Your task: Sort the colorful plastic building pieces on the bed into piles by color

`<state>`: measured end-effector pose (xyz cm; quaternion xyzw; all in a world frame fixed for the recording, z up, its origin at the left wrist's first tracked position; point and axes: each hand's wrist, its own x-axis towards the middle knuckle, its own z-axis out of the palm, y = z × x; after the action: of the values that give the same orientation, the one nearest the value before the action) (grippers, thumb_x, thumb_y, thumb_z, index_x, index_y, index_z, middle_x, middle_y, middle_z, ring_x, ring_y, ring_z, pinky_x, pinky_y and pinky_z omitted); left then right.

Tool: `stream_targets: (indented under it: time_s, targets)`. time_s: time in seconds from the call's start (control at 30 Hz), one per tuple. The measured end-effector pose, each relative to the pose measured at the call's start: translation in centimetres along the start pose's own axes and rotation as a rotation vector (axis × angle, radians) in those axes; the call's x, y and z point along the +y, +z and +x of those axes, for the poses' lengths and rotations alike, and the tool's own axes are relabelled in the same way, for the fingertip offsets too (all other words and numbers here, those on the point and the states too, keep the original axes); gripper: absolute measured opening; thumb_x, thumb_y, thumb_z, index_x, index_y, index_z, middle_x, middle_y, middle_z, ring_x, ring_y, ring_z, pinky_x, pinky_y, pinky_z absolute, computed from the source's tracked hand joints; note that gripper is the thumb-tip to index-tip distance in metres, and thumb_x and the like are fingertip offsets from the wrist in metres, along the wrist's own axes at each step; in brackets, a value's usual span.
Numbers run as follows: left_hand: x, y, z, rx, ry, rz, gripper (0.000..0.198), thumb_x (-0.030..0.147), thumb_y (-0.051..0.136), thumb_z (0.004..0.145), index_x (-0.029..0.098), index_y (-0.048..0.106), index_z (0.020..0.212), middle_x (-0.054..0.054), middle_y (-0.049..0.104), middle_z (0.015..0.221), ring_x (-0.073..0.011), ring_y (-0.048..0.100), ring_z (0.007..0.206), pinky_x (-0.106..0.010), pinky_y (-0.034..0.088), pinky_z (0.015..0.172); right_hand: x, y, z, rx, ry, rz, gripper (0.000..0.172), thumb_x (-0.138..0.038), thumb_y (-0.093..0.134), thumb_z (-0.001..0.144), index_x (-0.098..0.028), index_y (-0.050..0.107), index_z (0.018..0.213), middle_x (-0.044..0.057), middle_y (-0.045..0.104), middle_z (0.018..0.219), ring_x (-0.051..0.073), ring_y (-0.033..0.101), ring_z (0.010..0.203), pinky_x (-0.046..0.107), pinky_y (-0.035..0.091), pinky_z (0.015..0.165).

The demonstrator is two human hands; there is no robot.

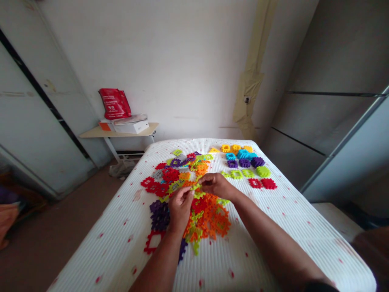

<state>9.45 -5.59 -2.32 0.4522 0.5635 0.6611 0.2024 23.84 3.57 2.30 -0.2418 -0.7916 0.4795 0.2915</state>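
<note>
Between the fingertips of both hands is a small lime-green interlocking plastic piece [196, 187], partly hidden by the fingers. My left hand [181, 207] pinches its left end, and my right hand [218, 185] pinches its right end. Both are held above a loose pile of notched building pieces. Orange pieces [214, 219] lie below my hands, with purple pieces [159, 215] left of my left hand. A red square frame piece [153, 242] lies nearer the front. Red pieces [170, 174] and several mixed colours spread behind the left hand.
Right of the pile, rows of sorted pieces stand on the white bed-like surface [267, 227]: yellow [236, 148], blue [243, 154], purple [244, 162], green [236, 174] and red [269, 183]. A side table [91, 133] bears a red bag [114, 103] and a white box [132, 126]. A grey cabinet [306, 121] stands right.
</note>
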Motion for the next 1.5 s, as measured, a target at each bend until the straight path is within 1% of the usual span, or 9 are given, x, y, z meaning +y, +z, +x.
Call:
stream_targets:
  time_s: [0.13, 0.2, 0.4, 0.63, 0.97, 1.13, 1.3, 1.4, 1.5]
  targets:
    - [0.2, 0.0, -0.1, 0.01, -0.086, -0.065, 0.024, 0.036, 0.063, 0.07, 0.016, 0.062, 0.082, 0.001, 0.061, 0.061, -0.0122, 0.057, 0.052, -0.023, 0.046, 0.051, -0.8, 0.5, 0.0, 0.289, -0.184, -0.29, 0.023, -0.023, 0.06, 0.074, -0.016, 0.064, 0.095, 0.001, 0.06, 0.074, 0.009, 0.05, 0.059, 0.023, 0.041, 0.059]
    - [0.4, -0.1, -0.2, 0.02, -0.146, -0.127, 0.024, 0.036, 0.064, 0.069, 0.016, 0.059, 0.082, 0.002, 0.06, 0.058, -0.0108, 0.054, 0.048, -0.022, 0.043, 0.047, -0.9, 0.6, -0.2, 0.345, -0.257, -0.413, 0.022, -0.022, 0.059, 0.076, -0.017, 0.063, 0.097, 0.003, 0.062, 0.084, 0.01, 0.053, 0.064, 0.024, 0.044, 0.063]
    - [0.9, -0.2, -0.1, 0.025, -0.181, -0.163, 0.02, 0.034, 0.065, 0.069, 0.017, 0.058, 0.075, 0.004, 0.057, 0.053, -0.0095, 0.052, 0.046, -0.02, 0.04, 0.047, -0.8, 1.2, -0.6, 0.259, -0.44, -0.72, 0.047, -0.034, 0.064, 0.075, -0.018, 0.054, 0.118, 0.013, 0.056, 0.113, 0.024, 0.051, 0.105, 0.039, 0.045, 0.086]
    - [0.9, -0.3, -0.1, 0.019, -0.168, -0.124, 0.022, 0.038, 0.064, 0.07, 0.016, 0.059, 0.072, 0.003, 0.057, 0.053, -0.0101, 0.052, 0.047, -0.02, 0.039, 0.047, -0.5, 2.6, -0.7, 0.176, -0.438, -0.916, 0.055, -0.037, 0.062, 0.078, -0.018, 0.046, 0.126, 0.014, 0.053, 0.118, 0.026, 0.049, 0.103, 0.04, 0.043, 0.085]
    - [0.5, -0.2, -0.1, 0.003, -0.175, -0.14, 0.029, 0.041, 0.064, 0.071, 0.016, 0.062, 0.084, 0.001, 0.061, 0.061, -0.0104, 0.053, 0.05, -0.021, 0.043, 0.048, -1.2, 2.5, -0.9, 0.151, -0.289, -0.822, 0.051, -0.031, 0.064, 0.076, -0.023, 0.048, 0.124, 0.011, 0.052, 0.123, 0.023, 0.05, 0.11, 0.036, 0.043, 0.089]
    - [0.5, -0.3, -0.1, -0.01, -0.152, -0.141, 0.031, 0.043, 0.06, 0.074, 0.014, 0.062, 0.086, -0.004, 0.065, 0.072, -0.0102, 0.053, 0.053, -0.021, 0.043, 0.049, -1.1, -0.7, -0.8, 0.168, -0.186, -0.832, 0.053, -0.03, 0.068, 0.072, -0.02, 0.051, 0.121, 0.012, 0.053, 0.124, 0.023, 0.052, 0.11, 0.034, 0.045, 0.087]
    - [0.4, -0.3, 0.0, -0.016, -0.16, -0.137, 0.03, 0.043, 0.059, 0.075, 0.015, 0.062, 0.082, -0.003, 0.065, 0.07, -0.0103, 0.052, 0.053, -0.021, 0.043, 0.049, 0.2, -7.7, -1.8, 0.229, 0.054, -1.012, 0.049, -0.022, 0.069, 0.07, -0.018, 0.056, 0.117, 0.01, 0.059, 0.117, 0.022, 0.057, 0.102, 0.031, 0.046, 0.085]
    - [0.4, -0.3, 0.0, -0.013, -0.159, -0.14, 0.03, 0.043, 0.06, 0.074, 0.014, 0.063, 0.082, -0.003, 0.064, 0.068, -0.0106, 0.053, 0.053, -0.022, 0.044, 0.05, 2.1, -11.3, -2.3, 0.173, 0.265, -1.147, 0.05, -0.025, 0.068, 0.071, -0.018, 0.056, 0.119, 0.01, 0.059, 0.118, 0.022, 0.059, 0.101, 0.03, 0.045, 0.086]
    - [0.4, -0.3, 0.0, -0.012, -0.162, -0.129, 0.03, 0.043, 0.06, 0.074, 0.015, 0.063, 0.081, -0.003, 0.064, 0.069, -0.0108, 0.053, 0.053, -0.022, 0.044, 0.05, 4.1, -13.2, -2.4, 0.078, 0.379, -1.222, 0.052, -0.027, 0.069, 0.071, -0.019, 0.056, 0.12, 0.009, 0.06, 0.118, 0.023, 0.059, 0.103, 0.03, 0.044, 0.087]
